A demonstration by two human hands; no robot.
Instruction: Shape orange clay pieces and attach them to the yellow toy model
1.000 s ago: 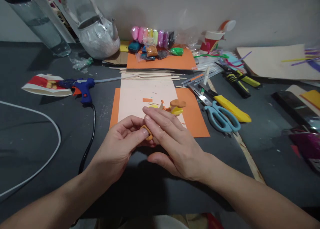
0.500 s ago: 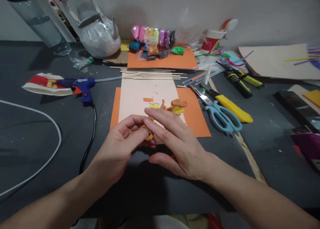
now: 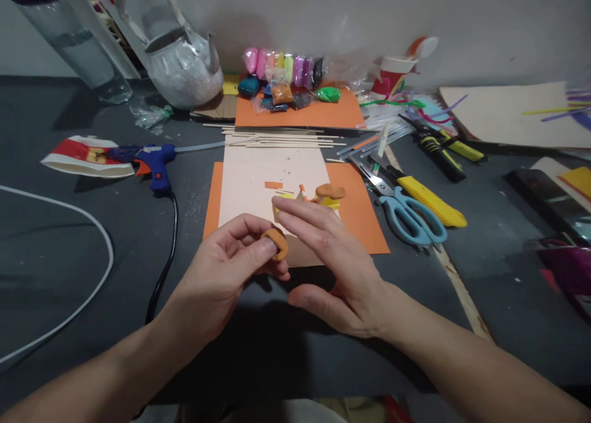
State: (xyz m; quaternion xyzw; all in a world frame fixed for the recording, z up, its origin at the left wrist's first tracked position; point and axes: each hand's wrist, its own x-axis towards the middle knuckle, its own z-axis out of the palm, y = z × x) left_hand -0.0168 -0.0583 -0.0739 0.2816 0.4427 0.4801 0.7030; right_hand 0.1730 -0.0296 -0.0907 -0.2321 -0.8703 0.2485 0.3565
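At the near end of the paper [image 3: 253, 170], our left hand [image 3: 226, 257] pinches the clay [image 3: 281, 245]; our right hand [image 3: 339, 263], fingers outstretched, has drawn back (the pressing, we judge, pauses).

Right hand [image 3: 339, 260]: blue scissors [image 3: 396, 198] and yellow cutter [image 3: 431, 201] bar my way forward-right.
Left hand [image 3: 231, 257]: black cord [image 3: 169, 260] (I'm watching that one) crosses my path outward.
Between hands: I see a narrow opening.

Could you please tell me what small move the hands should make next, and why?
Probably bring the right hand to the orange-brown piece and smooth its curved edge: the left hand holds it pinched, while the right hand is open, apparently clear of it.
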